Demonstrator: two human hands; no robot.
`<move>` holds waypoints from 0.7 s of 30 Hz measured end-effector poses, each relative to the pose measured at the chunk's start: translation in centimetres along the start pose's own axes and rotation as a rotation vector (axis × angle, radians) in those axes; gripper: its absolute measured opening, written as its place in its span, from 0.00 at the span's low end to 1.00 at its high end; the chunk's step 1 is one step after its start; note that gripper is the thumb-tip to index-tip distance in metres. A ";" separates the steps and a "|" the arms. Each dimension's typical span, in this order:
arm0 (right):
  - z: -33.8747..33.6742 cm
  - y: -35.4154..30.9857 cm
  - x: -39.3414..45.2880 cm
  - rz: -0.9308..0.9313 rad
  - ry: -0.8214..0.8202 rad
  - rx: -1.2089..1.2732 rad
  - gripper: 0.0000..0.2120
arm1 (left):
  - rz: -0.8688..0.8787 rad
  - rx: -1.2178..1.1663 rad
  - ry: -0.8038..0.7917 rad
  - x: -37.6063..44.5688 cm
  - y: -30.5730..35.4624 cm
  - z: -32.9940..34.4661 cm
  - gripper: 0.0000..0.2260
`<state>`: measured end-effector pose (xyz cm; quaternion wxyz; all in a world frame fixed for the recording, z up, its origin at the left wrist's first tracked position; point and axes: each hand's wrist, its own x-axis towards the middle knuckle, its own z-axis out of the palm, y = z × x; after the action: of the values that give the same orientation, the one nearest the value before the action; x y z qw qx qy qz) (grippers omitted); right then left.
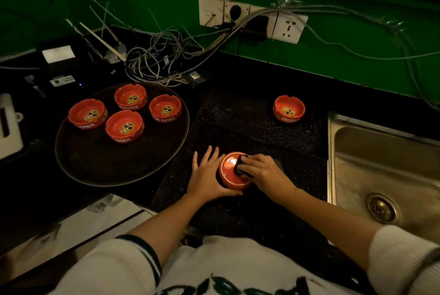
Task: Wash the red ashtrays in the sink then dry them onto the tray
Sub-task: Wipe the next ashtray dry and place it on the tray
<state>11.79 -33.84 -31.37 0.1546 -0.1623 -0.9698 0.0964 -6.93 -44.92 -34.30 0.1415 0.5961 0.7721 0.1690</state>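
Red ashtrays were seen in three places. One upturned ashtray (232, 172) was set base-up on the dark perforated mat (250, 128) near the front edge of the tabletop (238, 68), and it was held between both hands. The left hand (206, 177) was laid against its left side, the fingers (209, 155) straight and spread, with the thumb curved along the near wall of the piece. The right hand (263, 172) was placed on top, its fingers curled and pinching a dark cloth (240, 166) that was pressed against the base. A second, lone ashtray (288, 108) was left upright at the far right corner of the mat, well apart from the hands. Four more were gathered upright on the round dark tray (100, 163) to the left of the mat — the far-left one (87, 113), the rearmost one (130, 97), the right-hand one (165, 108) and the nearest one (124, 126) — grouped close together in the far half of the tray. A steel sink (385, 171) was set into the tabletop just right of the mat, its drain (382, 208) visible in the basin. Behind, a green wall (333, 52) was fitted with a row of sockets (252, 18), and a tangle of cables (157, 56) was heaped below them. White sleeves (123, 268) were pushed up on both forearms.
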 end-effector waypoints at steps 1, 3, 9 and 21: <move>0.2 0.1 0.5 0.056 0.003 -0.020 0.16 | -0.002 -0.004 0.002 -0.1 0.0 -0.1 0.56; 1.1 -0.6 1.8 0.132 0.001 -0.065 0.16 | -0.011 -0.009 -0.012 -0.1 0.0 -0.1 0.56; 2.9 -4.0 1.4 -0.017 0.073 0.042 0.15 | -0.012 0.098 -0.057 0.2 -0.3 0.1 0.50; 1.2 2.6 -8.6 0.557 0.291 -0.039 0.17 | -0.052 -0.107 0.041 -1.1 1.1 -0.4 0.63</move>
<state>19.86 -34.61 -35.45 0.2560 -0.4368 -0.8574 0.0921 -5.87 -45.81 -33.47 0.1616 0.5636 0.7800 0.2185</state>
